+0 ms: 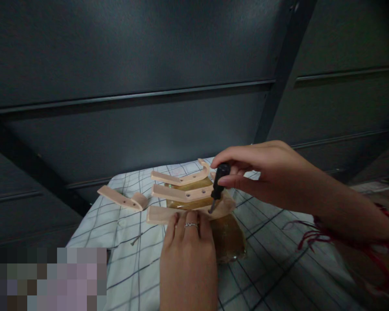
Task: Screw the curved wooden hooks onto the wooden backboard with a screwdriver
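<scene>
Screwdriver tip on the nearest wooden hook

My right hand (266,175) pinches the black screwdriver (218,186), tilted, tip at 7 o'clock on the wooden hook (168,214); my left hand (188,255), fingers flat together, presses that hook from 6 o'clock, its length running 9 to 3.

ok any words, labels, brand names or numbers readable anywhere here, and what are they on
None can be read. The black-handled screwdriver in the right hand, the pale wooden hook pieces, the brown base under the left hand and the checked cloth show no lettering. The lower left corner is a blurred patch, unreadable.
</scene>
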Tool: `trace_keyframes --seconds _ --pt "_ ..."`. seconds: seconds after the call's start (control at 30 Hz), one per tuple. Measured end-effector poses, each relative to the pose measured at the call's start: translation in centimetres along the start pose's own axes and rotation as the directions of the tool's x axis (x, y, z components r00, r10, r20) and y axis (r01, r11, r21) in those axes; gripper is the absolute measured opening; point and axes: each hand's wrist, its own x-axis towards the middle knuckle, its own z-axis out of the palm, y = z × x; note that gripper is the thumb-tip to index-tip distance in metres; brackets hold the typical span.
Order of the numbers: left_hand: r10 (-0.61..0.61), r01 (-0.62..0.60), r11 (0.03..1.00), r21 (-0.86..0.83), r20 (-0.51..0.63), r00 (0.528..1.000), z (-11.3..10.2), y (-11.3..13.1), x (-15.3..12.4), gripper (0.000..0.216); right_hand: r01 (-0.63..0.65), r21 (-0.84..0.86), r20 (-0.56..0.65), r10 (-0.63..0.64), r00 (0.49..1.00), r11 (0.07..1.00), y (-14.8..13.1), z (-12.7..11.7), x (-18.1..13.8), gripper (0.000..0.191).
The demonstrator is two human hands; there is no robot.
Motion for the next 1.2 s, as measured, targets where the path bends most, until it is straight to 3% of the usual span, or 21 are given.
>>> trace_keyframes --seconds 0.17,0.43,0.63,0.87,1.0,1.2 --pt "0.057 -0.053 0.995 0.079 -0.043 0.997 1.0 0.1 -0.9 0.046 0.041 0.022 0.009 -0.041 0.999 0.999 0.1 0.1 0.1 0.014" --pt "0.025 0.000 0.988 0.154 -0.161 0.987 0.9 0.4 -1.3 0.039 0.077 -0.006 0.053 -0.076 0.996 0.997 0.0 -0.3 0.0 0.013" --pt "0.041 -0.015 0.983 0.184 -0.136 0.990 1.1 0.4 -1.1 0.043 0.077 0.016 0.085 -0.078 0.993 0.997 0.0 -0.4 0.0 0.017" --pt "-0.004 0.028 0.987 0.158 -0.149 0.989 1.0 0.7 -0.9 0.040 -0.035 -0.027 -0.016 0.035 0.999 0.999 -0.6 0.6 0.2 0.010" --pt "-0.022 0.048 0.989 0.138 -0.178 0.984 1.0 0.8 -0.6 0.038 -0.189 -0.006 -0.029 0.189 0.982 0.982 -1.2 0.9 0.7 0.009" --pt "-0.066 0.078 0.994 0.075 -0.148 0.987 0.8 0.9 -0.3 0.033 -0.278 0.028 -0.054 0.279 0.959 0.960 -1.6 1.6 1.0 0.006"
